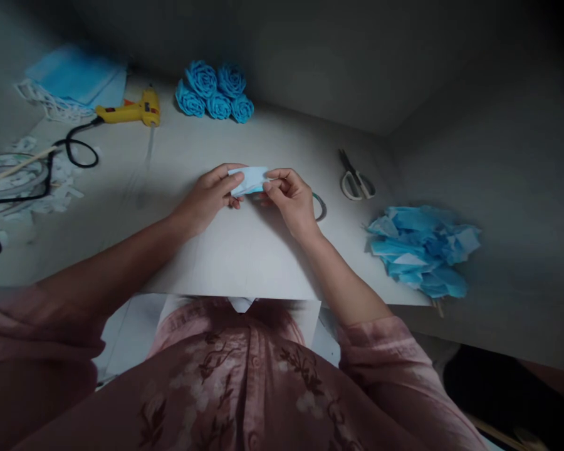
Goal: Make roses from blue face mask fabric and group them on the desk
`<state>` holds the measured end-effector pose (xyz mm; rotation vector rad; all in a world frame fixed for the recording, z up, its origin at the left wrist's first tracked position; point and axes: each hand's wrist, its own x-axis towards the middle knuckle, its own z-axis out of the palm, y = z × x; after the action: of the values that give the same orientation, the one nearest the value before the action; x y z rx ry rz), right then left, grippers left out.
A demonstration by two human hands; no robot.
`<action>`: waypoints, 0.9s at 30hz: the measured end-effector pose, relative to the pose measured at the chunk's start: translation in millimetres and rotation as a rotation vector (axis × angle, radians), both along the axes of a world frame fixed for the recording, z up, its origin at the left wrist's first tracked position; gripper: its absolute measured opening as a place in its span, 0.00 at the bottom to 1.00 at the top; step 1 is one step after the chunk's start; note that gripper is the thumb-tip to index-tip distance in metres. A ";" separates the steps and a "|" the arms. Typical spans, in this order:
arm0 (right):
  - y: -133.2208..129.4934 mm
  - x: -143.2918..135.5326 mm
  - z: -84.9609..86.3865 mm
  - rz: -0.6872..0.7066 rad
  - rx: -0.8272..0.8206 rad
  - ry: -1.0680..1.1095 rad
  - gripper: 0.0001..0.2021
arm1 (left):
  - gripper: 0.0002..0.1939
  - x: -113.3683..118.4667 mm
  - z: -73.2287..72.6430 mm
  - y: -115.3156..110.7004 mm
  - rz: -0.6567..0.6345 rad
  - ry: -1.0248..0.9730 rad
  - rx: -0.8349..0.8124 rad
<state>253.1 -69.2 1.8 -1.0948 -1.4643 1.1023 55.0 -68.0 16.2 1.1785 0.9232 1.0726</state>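
Between my two hands, above the table, is a small folded piece of white and blue sheet material, like face-mask fabric. My left hand pinches its left end between thumb and fingers. Its right end is gripped by my right hand, thumb in front and fingers curled behind. The white side faces me, and a strip of blue shows along the lower right edge. Just beyond my right wrist, a ring-shaped roll, perhaps of tape, lies partly hidden on the table.
On the table lie scissors, a crumpled blue pile at right, several blue fabric roses at the back, and a yellow glue gun with a black cord. Stacked blue masks and white scraps are at left.
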 end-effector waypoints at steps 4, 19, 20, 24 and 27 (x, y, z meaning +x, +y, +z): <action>-0.2 1.2 1.1 -0.001 0.001 0.025 0.29 | 0.31 0.6 -2.1 0.3 0.002 0.052 0.064; -0.5 4.5 6.4 0.135 -0.065 0.020 0.38 | 0.28 -4.3 -6.8 2.6 0.066 0.093 0.150; -0.5 4.4 6.6 0.155 -0.066 0.014 0.40 | 0.27 -3.8 -6.1 1.8 0.057 0.094 0.153; 1.7 5.3 1.8 0.166 -0.055 -0.012 0.44 | 0.29 -3.7 -4.9 1.3 0.001 0.111 0.167; 4.1 7.3 -2.8 0.172 -0.041 0.000 0.42 | 0.30 -6.3 -4.8 4.6 -0.023 0.086 0.204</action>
<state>260.4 -65.1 -1.0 -1.0111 -1.5652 1.2566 48.7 -63.4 11.4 1.4098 0.8796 1.1240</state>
